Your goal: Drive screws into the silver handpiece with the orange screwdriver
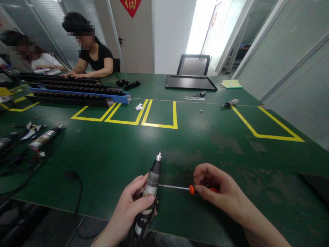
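Note:
My left hand is wrapped round a black and silver electric screwdriver, whose metal tip points up and away from me. On the right, my right hand is closed round the orange handle of a hand screwdriver. The thin shaft of that screwdriver points left, and its tip is at the side of the electric screwdriver; whether they touch is hard to tell. Several small dark screws lie on the green table just left of my right hand.
Another electric screwdriver and cables lie at left. Long black and blue rails stand at back left, near a seated person. A black frame, a silver-handled tool and a notepad are farther back.

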Action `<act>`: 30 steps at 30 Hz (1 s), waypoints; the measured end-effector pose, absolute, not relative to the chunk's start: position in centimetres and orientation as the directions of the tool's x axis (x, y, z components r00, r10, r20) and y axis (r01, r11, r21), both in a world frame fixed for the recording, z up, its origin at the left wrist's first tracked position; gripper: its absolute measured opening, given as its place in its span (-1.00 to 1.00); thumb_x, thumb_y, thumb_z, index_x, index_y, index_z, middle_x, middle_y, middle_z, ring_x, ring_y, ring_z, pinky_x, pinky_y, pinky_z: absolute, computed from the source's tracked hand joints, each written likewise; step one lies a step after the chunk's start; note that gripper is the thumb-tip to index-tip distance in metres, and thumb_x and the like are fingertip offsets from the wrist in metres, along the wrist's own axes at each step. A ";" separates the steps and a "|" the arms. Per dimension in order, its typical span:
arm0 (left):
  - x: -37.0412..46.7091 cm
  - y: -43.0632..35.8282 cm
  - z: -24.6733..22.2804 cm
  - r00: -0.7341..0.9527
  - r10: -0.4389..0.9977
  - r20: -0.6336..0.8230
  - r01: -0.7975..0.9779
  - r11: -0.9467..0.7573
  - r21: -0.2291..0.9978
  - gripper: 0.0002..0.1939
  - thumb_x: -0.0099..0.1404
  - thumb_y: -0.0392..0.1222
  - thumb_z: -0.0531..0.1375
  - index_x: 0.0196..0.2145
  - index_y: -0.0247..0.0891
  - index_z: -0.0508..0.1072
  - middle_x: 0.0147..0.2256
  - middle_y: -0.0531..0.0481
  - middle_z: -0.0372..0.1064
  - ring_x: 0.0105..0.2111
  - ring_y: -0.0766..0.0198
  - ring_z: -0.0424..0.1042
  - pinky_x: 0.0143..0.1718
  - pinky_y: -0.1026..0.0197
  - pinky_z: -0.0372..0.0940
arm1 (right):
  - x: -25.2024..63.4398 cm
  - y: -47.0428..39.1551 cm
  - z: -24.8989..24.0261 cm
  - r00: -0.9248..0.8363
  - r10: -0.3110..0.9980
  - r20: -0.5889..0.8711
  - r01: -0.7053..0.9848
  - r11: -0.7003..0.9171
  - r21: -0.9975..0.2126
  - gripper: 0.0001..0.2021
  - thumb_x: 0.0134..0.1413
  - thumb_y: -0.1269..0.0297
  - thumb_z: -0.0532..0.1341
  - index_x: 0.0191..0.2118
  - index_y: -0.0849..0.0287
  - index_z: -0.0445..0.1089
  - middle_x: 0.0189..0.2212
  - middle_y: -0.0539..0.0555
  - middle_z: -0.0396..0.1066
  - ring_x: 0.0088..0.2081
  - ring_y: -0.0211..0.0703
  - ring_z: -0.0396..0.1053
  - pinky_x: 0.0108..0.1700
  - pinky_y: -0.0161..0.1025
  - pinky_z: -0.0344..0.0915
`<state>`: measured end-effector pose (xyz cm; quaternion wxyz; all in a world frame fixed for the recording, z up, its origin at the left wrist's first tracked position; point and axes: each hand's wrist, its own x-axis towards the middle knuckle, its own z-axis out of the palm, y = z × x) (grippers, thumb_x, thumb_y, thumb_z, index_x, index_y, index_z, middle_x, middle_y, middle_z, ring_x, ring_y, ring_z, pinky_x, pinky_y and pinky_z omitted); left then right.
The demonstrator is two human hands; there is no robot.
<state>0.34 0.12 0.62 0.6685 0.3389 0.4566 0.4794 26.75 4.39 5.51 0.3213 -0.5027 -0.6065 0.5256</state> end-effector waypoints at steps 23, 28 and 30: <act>0.7 -0.1 1.2 0.088 0.960 -0.267 -0.350 0.281 0.894 -0.57 0.09 -0.16 0.47 -0.05 -0.21 0.67 -0.40 0.05 0.39 -0.52 0.27 0.47 -0.55 0.28 0.41 | 27.0 4.0 6.5 -0.281 0.950 -0.135 0.350 -0.030 -0.936 -0.70 -0.04 0.30 0.38 -0.16 0.13 0.36 -0.43 -0.05 0.46 -0.38 -0.17 0.42 -0.26 -0.23 0.34; 0.6 -0.2 0.8 0.073 0.959 -0.275 -0.348 0.283 0.894 -0.55 0.07 -0.17 0.47 -0.04 -0.20 0.67 -0.40 0.05 0.38 -0.52 0.28 0.46 -0.55 0.29 0.43 | 27.2 3.4 5.7 -0.268 0.959 -0.092 0.290 -0.011 -0.957 -0.67 -0.08 0.29 0.42 -0.16 0.13 0.40 -0.35 -0.02 0.46 -0.29 -0.14 0.44 -0.19 -0.22 0.37; 0.6 -0.1 0.7 0.081 0.961 -0.264 -0.343 0.275 0.898 -0.55 0.08 -0.16 0.47 -0.03 -0.21 0.66 -0.39 0.04 0.40 -0.51 0.27 0.46 -0.54 0.28 0.43 | 27.0 3.0 5.5 -0.265 0.954 -0.139 0.261 -0.067 -0.963 -0.68 0.01 0.20 0.36 -0.09 0.14 0.41 -0.32 0.02 0.47 -0.33 -0.15 0.43 -0.33 -0.28 0.35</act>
